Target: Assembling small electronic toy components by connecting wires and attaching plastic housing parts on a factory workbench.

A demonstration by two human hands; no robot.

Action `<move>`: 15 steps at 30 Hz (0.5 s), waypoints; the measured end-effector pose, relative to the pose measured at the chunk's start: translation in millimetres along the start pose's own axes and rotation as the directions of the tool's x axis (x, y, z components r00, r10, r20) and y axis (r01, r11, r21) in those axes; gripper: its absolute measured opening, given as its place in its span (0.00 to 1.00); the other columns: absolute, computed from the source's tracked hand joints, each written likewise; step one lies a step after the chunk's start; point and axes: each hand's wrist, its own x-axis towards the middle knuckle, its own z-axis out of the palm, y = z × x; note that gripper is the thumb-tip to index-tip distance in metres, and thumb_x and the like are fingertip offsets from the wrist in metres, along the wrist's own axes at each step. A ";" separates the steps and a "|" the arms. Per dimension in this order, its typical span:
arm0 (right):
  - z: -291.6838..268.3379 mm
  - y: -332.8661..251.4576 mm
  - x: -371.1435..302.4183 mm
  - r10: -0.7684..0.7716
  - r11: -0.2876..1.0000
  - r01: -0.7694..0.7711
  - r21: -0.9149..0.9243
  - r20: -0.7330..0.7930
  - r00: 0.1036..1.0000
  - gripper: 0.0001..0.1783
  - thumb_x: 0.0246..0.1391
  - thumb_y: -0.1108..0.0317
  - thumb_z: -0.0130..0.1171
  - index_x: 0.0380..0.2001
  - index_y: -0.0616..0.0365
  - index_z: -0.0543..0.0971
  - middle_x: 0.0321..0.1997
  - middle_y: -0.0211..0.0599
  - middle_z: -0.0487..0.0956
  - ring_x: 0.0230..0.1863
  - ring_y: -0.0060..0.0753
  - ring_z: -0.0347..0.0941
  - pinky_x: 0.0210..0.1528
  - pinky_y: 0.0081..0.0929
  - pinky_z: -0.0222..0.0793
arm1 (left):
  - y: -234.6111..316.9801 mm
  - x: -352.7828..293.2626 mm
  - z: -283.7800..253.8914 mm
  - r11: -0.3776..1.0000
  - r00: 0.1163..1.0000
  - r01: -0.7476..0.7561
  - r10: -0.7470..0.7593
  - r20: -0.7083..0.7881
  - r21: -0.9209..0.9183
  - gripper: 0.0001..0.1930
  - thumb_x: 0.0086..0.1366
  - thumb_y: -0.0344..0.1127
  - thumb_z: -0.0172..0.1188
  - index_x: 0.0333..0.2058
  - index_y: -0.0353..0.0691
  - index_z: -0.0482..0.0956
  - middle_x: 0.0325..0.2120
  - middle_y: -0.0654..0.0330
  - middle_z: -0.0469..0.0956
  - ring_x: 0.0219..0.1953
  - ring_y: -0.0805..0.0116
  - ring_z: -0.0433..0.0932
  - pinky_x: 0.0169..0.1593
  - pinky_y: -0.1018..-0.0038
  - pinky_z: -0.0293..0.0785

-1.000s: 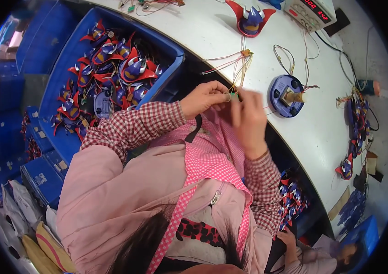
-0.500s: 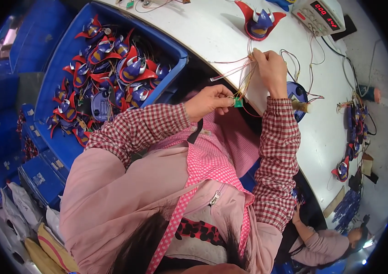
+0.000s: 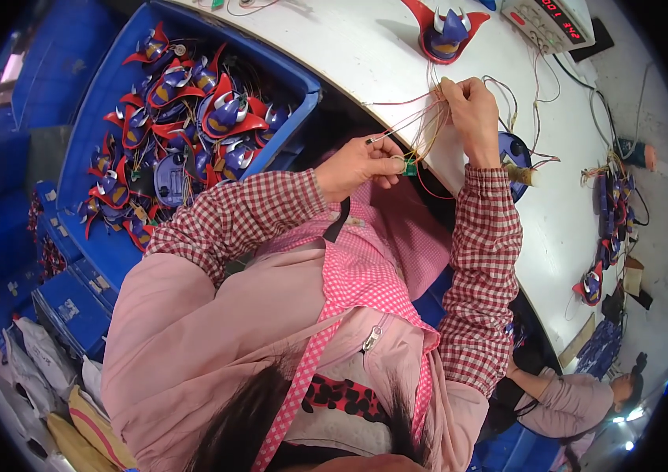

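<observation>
Just off the table's edge, my left hand (image 3: 361, 167) pinches a small green circuit board (image 3: 410, 167) with thin wires running from it. Over the white table, my right hand (image 3: 469, 116) is closed on a bunch of thin wires (image 3: 433, 118) in red, yellow and white. Those wires lead up to a toy head (image 3: 446, 35) in purple with red wings and silver horns, lying on the table. Beside my right wrist rests a purple plastic shell (image 3: 512, 161) with wires, partly covered by the wrist.
A blue bin (image 3: 300, 130) full of similar toy heads stands at the left. A power supply (image 3: 548, 22) with a red display sits at the back right. More wired toy parts (image 3: 616, 208) line the table's right side. Another person (image 3: 566, 401) sits at the lower right.
My left hand has turned slightly, its fingers now closer around the board and wires. My right hand has shifted a little upward and right. The digits on the power supply display have changed.
</observation>
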 end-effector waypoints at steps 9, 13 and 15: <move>-21.5 -19.5 -24.5 0.165 0.891 -0.206 0.405 0.135 0.977 0.21 0.54 0.54 0.55 0.33 0.67 0.75 0.25 0.40 0.76 0.20 0.27 0.69 0.26 0.27 0.68 | 3.5 -5.4 -2.4 0.999 1.000 -0.030 0.030 -0.001 0.012 0.15 0.61 0.32 0.58 0.46 0.36 0.72 0.30 0.65 0.75 0.29 0.79 0.74 0.33 0.85 0.73; -16.4 -14.1 -33.6 -0.195 0.976 0.212 0.056 -0.214 0.957 0.21 0.52 0.54 0.56 0.29 0.66 0.76 0.23 0.43 0.77 0.20 0.34 0.72 0.26 0.32 0.68 | 7.6 -8.0 3.0 0.995 0.999 -0.045 0.046 -0.002 0.089 0.16 0.61 0.32 0.57 0.48 0.36 0.72 0.31 0.65 0.75 0.30 0.80 0.73 0.34 0.85 0.72; -12.7 -15.2 -34.5 -0.204 0.979 0.200 -0.042 -0.149 0.968 0.21 0.52 0.54 0.56 0.28 0.66 0.76 0.23 0.44 0.77 0.21 0.37 0.73 0.26 0.33 0.68 | 6.6 -8.2 5.0 0.991 0.999 -0.047 0.048 -0.007 0.124 0.16 0.62 0.32 0.57 0.48 0.36 0.72 0.31 0.65 0.75 0.30 0.80 0.73 0.34 0.85 0.72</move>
